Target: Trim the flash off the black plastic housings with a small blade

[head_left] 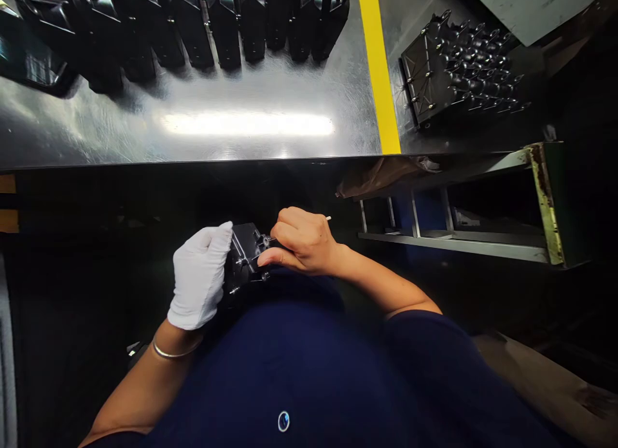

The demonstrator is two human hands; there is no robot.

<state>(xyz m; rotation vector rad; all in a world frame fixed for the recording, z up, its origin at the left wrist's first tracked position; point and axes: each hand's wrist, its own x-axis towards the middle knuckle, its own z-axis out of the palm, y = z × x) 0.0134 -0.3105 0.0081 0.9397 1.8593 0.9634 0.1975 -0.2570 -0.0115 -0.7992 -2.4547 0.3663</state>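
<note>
At frame centre, left hand clasps black part, right hand thin rod — slack left grip could drop the part.

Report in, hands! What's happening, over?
Gloved left hand holds black part. Bare right hand closed at its edge, pale tip poking out. Right hand hides some of it.

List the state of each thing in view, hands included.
Left hand: gloved, closed on black part
Right hand: bare, curled around pale-tipped stick
Black part: held off metal table
Pale-tipped stick: mostly hidden
Black row: lined up on table
Black cluster: bunched, right of yellow stripe
Metal table: scuffed, reflecting light
</note>
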